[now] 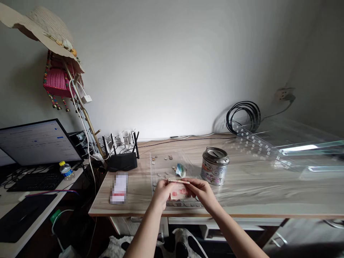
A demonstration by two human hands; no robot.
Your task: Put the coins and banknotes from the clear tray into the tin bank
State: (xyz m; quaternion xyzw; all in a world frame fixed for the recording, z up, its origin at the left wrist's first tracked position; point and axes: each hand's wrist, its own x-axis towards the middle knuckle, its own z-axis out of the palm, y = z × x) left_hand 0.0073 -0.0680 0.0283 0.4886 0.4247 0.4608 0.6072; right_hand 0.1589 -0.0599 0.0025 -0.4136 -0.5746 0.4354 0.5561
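Banknote [178, 192], left of the tin [215, 168], pinched near its two ends by the closed fingers of the left hand [160, 195] and right hand [203, 190]. Uneven pulling could tear it; a lowered wrist could scatter coins [170, 157] in the clear tray [162, 165], also left of the tin.

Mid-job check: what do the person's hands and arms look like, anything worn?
The left hand and right hand are ungloved; the forearms are bare, with no sleeve, watch or bracelet in view. Finer marks are too small to judge.
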